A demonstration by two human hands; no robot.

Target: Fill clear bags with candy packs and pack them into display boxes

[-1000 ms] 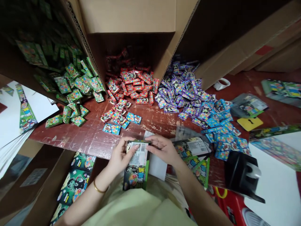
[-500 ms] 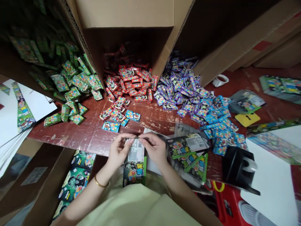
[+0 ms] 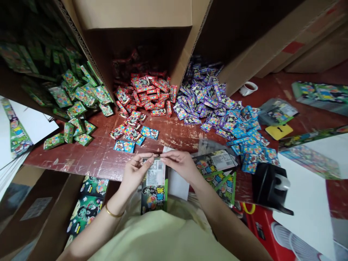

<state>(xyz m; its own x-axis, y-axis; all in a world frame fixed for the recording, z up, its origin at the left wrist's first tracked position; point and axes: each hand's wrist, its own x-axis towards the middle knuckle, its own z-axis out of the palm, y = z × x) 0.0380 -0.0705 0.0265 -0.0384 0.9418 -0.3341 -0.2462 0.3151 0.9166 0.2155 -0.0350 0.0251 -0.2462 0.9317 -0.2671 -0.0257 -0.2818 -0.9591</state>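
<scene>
A black and green printed candy bag (image 3: pixel 153 197) hangs upright at the table's front edge, close to my body. Its white label with a barcode faces up. My left hand (image 3: pixel 136 172) pinches the top edge of this bag between thumb and fingers. Right beside it, the fingertips of my right hand (image 3: pixel 179 166) pinch the same edge, and the two hands nearly touch. Just beyond them lie small red candy packets (image 3: pixel 133 132) and several blue packets (image 3: pixel 124 146). To the right, more printed bags (image 3: pixel 217 163) lie overlapped.
Cardboard boxes stand along the back, spilling green packets (image 3: pixel 84 94), red packets (image 3: pixel 152 96) and purple packets (image 3: pixel 198 94). On the right are a pile of blue packets (image 3: pixel 251 145), a black tape dispenser (image 3: pixel 269 186) and a white cup (image 3: pixel 248 89). A red stool-like object (image 3: pixel 268 232) sits below.
My right hand's fingers have straightened and flattened along the bag's top edge. The left hand keeps its pinch. The whole view has shifted slightly to the right.
</scene>
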